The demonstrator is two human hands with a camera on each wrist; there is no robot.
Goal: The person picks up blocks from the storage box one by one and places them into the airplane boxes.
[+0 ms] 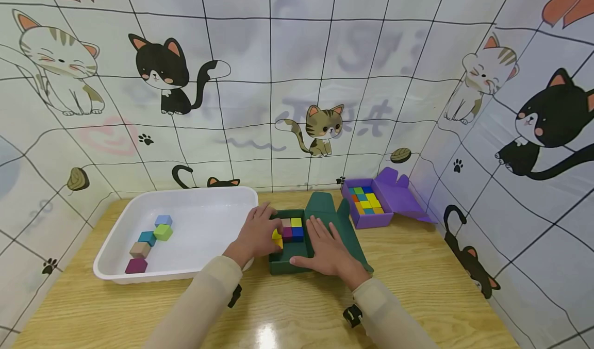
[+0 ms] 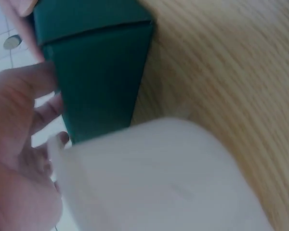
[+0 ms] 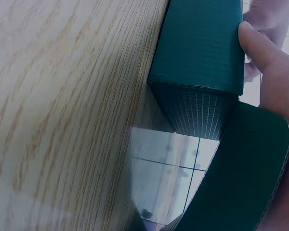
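Note:
A green box with its lid folded out to the right stands on the table. My left hand reaches over its left wall, thumb and fingers around a yellow block. Beside that block, inside the box, sit a yellow block, a blue block, a maroon block and a beige block. My right hand lies with extended fingers over the box's right edge and lid; in the right wrist view its thumb touches the box's upper edge.
To the left is a white tray with several loose blocks, including a light green block and a maroon block. A purple box full of colored blocks stands at the back right, its lid open. Cat-patterned sheets rise behind the table.

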